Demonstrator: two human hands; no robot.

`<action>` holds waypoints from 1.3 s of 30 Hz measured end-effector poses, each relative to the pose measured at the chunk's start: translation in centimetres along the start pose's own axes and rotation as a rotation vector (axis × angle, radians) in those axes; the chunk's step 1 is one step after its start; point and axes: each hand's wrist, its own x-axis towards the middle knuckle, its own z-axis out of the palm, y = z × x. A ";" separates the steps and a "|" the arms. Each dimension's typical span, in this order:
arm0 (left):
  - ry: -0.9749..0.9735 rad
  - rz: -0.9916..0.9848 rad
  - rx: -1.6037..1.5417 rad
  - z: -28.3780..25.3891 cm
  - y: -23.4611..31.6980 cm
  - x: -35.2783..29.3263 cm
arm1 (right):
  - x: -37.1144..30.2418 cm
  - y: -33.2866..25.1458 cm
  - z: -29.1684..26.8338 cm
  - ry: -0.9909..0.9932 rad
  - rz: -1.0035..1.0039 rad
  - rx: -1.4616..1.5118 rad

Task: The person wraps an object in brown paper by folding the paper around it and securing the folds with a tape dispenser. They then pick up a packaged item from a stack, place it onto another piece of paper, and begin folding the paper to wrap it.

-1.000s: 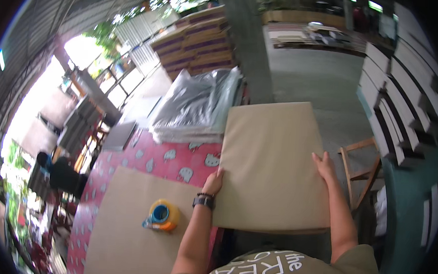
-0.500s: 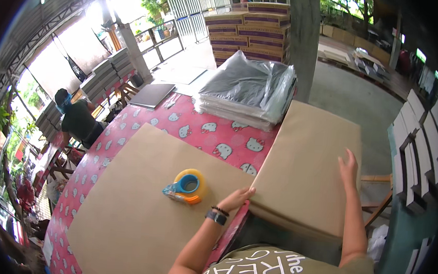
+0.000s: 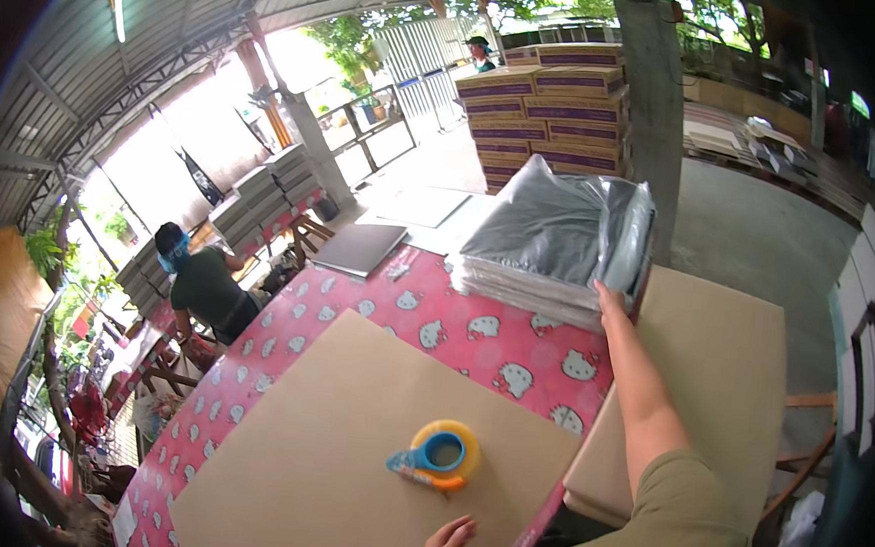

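Note:
My left hand (image 3: 448, 545), its fingers stretched out, rests low over the large brown paper sheet (image 3: 317, 437) on the table. Just beyond it lies a tape dispenser (image 3: 438, 457), blue and orange, with a yellow-edged roll. My right arm reaches forward across the brown paper-covered stack (image 3: 718, 351). At its end my right hand (image 3: 608, 302), fingers extended, touches the front right corner of a stack of dark boards in clear plastic (image 3: 545, 230). The underside of that hand is hidden.
The table (image 3: 424, 323) wears a pink patterned cover. Dark grey boards (image 3: 361, 249) lie at its far side. Stacked cartons (image 3: 548, 110) and a concrete pillar (image 3: 652, 126) stand behind. A co-worker (image 3: 206, 284) is at another table on the left; white-edged stacks (image 3: 862, 299) line the right.
My right hand has left the paper-covered stack and reached forward to the plastic-wrapped boards. My left hand has moved off that stack's near edge onto the paper sheet. The view has shifted.

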 end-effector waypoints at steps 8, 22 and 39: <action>0.267 -0.177 -0.099 -2.7 3.1 -1.0 | -2.1 2.2 3.2 -0.063 0.336 0.548; 0.052 0.251 -0.334 -3.0 13.3 21.7 | -8.7 -7.3 -12.5 -0.481 0.229 0.603; -0.474 -0.236 -0.115 11.0 13.1 32.3 | -22.3 0.9 -43.8 -0.431 0.225 0.300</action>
